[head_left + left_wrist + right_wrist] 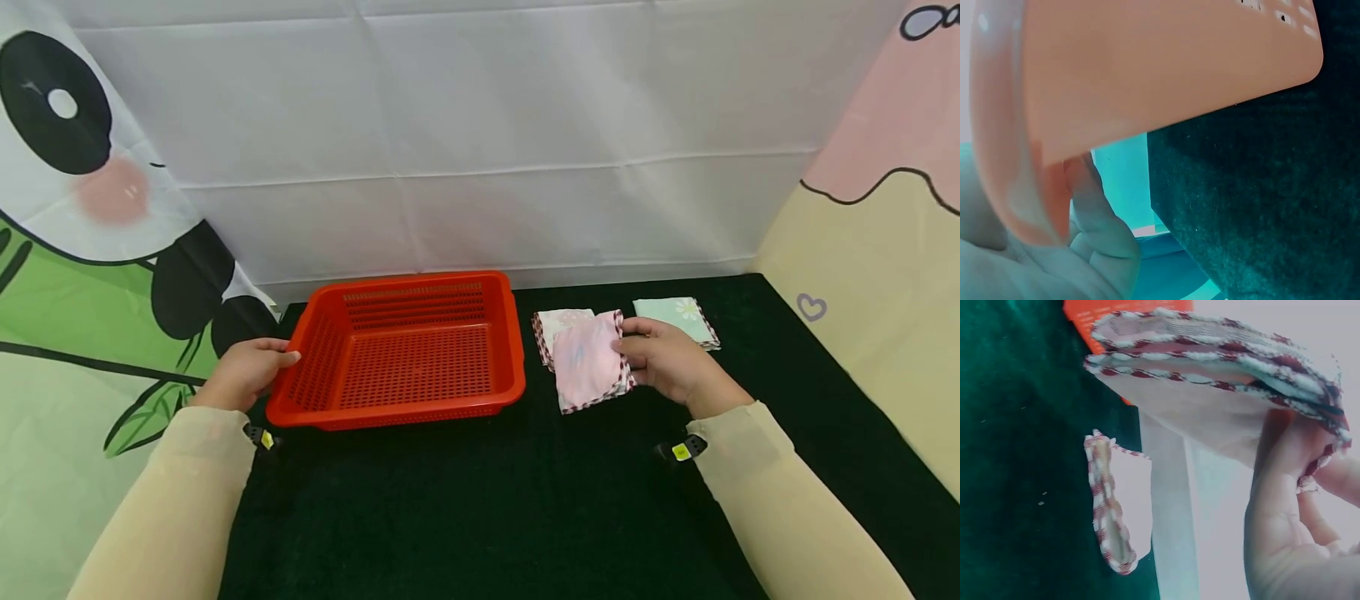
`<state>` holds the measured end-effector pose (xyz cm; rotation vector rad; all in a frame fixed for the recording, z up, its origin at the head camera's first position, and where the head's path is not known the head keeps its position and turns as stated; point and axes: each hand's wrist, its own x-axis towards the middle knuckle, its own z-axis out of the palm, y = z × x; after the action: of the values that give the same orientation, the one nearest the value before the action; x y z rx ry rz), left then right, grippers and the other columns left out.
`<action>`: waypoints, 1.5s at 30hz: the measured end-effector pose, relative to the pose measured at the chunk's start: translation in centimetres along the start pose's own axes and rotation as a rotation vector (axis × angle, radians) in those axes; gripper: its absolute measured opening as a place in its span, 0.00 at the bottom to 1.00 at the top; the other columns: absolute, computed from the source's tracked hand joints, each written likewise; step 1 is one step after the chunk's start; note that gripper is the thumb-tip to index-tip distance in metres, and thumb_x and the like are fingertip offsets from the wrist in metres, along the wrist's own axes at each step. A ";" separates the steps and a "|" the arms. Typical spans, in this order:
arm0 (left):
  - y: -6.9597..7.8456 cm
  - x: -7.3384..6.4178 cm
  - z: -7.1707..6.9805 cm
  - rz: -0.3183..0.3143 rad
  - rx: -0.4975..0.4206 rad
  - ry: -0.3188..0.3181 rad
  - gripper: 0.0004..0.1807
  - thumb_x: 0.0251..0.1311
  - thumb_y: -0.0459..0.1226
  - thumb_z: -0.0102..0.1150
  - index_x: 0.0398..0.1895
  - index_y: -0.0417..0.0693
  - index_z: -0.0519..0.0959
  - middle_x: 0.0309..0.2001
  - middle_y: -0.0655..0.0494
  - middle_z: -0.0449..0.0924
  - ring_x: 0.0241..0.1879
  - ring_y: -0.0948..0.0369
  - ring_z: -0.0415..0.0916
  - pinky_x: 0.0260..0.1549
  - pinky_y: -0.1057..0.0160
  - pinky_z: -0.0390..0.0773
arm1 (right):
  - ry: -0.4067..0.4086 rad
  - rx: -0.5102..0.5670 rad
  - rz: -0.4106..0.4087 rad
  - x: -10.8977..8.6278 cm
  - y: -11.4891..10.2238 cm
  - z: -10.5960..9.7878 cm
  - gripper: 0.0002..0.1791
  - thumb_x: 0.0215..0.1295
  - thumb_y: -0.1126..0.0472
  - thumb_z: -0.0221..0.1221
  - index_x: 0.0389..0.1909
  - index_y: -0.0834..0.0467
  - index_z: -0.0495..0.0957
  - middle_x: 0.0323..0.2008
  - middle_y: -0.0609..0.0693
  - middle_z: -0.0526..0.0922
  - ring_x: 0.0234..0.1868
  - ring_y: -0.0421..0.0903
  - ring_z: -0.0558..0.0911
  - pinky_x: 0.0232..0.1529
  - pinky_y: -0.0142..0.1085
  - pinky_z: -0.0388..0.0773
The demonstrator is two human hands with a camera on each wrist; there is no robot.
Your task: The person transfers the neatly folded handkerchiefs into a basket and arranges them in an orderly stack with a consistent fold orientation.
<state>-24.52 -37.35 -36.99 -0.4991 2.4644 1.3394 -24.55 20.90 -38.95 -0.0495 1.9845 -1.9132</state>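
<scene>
White fabric backdrop (465, 108): hangs behind the work surface, with horizontal creases.

Dark green table cover (465, 517): spread below the backdrop, running toward the person. A printed panel with a panda (112, 183) hangs at the left; a yellow and pink panel (885, 250) hangs at the right.

Cream sleeves (165, 517): cover both forearms, entering from the lower corners.

Red basket (412, 358): rectangular plastic container, positioned left of centre near the backdrop. Walls and floor are perforated; the floor grid is exposed from wall to wall.

Left hand (247, 371): located at the basket's left end. Fingers and thumb are clamped on the rim; the left wrist view shows a finger beneath the lip.

Right hand (675, 362): located right of the basket. Thumb and fingers are clamped on the right edge of the pink cloth.

Pink cloth (588, 358): folded in layers, edged in red-and-white check, outside the basket and to its right. It partly covers the pale cloth (558, 321) in the head view; contact between the two cannot be determined. Mint cloth (671, 312): folded, lying on the cover just beyond the right hand.

Wrist devices (686, 450): black with yellow labels, one at each cuff.
</scene>
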 end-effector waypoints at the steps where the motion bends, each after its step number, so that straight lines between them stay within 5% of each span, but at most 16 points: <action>1: 0.0 0.0 0.0 0.001 0.001 -0.002 0.33 0.76 0.44 0.56 0.75 0.35 0.62 0.67 0.34 0.70 0.54 0.47 0.77 0.57 0.46 0.78 | 0.005 0.012 -0.009 0.0 -0.2 0.0 0.22 0.78 0.62 0.56 0.67 0.63 0.66 0.47 0.48 0.83 0.41 0.44 0.85 0.44 0.38 0.85; 9: -0.1 0.0 -0.2 -0.003 0.033 -0.007 0.33 0.76 0.45 0.56 0.75 0.35 0.62 0.67 0.33 0.69 0.56 0.44 0.75 0.57 0.45 0.78 | 0.056 0.122 -0.064 0.5 -2.4 1.0 0.15 0.77 0.63 0.57 0.60 0.59 0.68 0.43 0.48 0.85 0.38 0.44 0.86 0.41 0.37 0.85; 22: -0.5 0.1 -0.5 -0.021 0.026 -0.006 0.32 0.75 0.45 0.57 0.74 0.35 0.63 0.62 0.37 0.74 0.50 0.49 0.78 0.50 0.52 0.83 | 0.031 0.185 -0.076 3.2 -7.1 5.4 0.21 0.76 0.66 0.59 0.67 0.59 0.69 0.49 0.53 0.78 0.39 0.45 0.81 0.38 0.34 0.81; 28: -0.4 0.3 -0.6 -0.007 0.025 -0.005 0.32 0.75 0.45 0.58 0.73 0.36 0.65 0.59 0.39 0.77 0.48 0.51 0.80 0.42 0.58 0.84 | 0.022 0.223 -0.034 4.6 -7.5 6.8 0.22 0.75 0.67 0.59 0.66 0.59 0.70 0.50 0.55 0.77 0.40 0.48 0.81 0.38 0.36 0.83; 45: 0.1 0.5 -0.5 -0.013 0.026 -0.015 0.32 0.75 0.45 0.58 0.73 0.36 0.65 0.59 0.39 0.77 0.46 0.52 0.81 0.44 0.56 0.85 | -0.031 0.154 0.022 7.7 -6.9 12.4 0.21 0.74 0.66 0.60 0.65 0.57 0.74 0.52 0.58 0.82 0.41 0.51 0.84 0.39 0.37 0.85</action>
<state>-25.10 -37.78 -36.85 -0.4965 2.4594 1.2991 -29.69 6.34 -34.16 -0.0154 1.8045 -2.0328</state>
